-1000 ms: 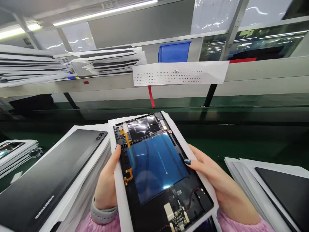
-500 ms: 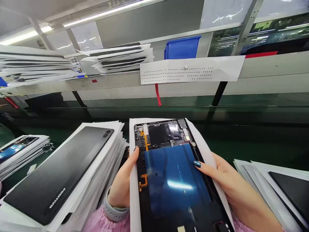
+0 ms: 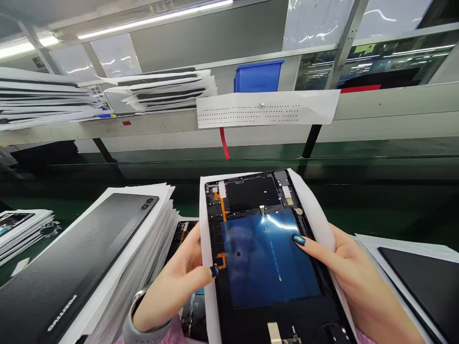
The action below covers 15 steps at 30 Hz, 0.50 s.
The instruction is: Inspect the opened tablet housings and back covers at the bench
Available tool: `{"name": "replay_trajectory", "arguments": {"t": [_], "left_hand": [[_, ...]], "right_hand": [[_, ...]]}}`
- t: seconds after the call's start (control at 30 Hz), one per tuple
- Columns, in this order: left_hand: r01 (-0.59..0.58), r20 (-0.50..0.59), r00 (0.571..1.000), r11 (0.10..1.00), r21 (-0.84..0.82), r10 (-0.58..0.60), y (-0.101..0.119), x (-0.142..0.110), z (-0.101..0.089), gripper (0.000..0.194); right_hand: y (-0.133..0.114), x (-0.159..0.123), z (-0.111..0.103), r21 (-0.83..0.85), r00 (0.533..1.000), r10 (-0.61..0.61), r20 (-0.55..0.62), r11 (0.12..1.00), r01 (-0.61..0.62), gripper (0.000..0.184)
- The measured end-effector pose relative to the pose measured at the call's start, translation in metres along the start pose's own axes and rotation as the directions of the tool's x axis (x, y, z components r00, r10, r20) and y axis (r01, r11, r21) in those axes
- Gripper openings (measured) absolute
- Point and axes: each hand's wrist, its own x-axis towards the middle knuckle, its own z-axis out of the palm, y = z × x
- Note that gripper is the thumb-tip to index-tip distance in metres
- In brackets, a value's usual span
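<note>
I hold an opened tablet point(image 3: 265, 253) with its back cover off, lying on a white sheet point(image 3: 315, 205). Its blue battery and black circuit boards face up. My left hand point(image 3: 179, 282) grips the tablet's left edge, thumb on the frame. My right hand point(image 3: 344, 272) supports the right edge from beneath, its thumb resting on the blue battery. Under my left hand lies another opened tablet point(image 3: 186, 239), mostly hidden.
A stack of white sheets topped by a dark grey back cover point(image 3: 75, 267) stands at the left. Another stack point(image 3: 419, 277) with a black panel sits at the right. A shelf holds piled sheets point(image 3: 165, 91), a blue bin point(image 3: 258, 76) and a perforated white strip point(image 3: 265, 110).
The tablet has shifted right and turned straighter. My left hand has slid down its left edge, with the thumb now curled onto the frame.
</note>
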Motion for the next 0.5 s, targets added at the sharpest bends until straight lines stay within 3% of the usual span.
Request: {"name": "replay_trajectory", "arguments": {"t": [0.13, 0.3, 0.5], "left_hand": [[0.020, -0.037, 0.999, 0.992, 0.125, -0.015, -0.002, 0.001, 0.003, 0.074], [-0.014, -0.145, 0.987, 0.942, 0.335, 0.066, -0.004, 0.005, 0.011, 0.066], [-0.011, -0.148, 0.987, 0.938, 0.347, 0.066, -0.002, 0.007, 0.013, 0.057]], "right_hand": [[-0.002, -0.001, 0.003, -0.017, 1.000, -0.001, 0.000, 1.000, 0.001, 0.047], [-0.003, -0.002, 0.008, -0.049, 0.999, -0.033, 0.006, 0.998, 0.033, 0.044], [-0.002, -0.005, 0.007, -0.057, 0.999, -0.054, 0.005, 0.997, 0.054, 0.043]]}}
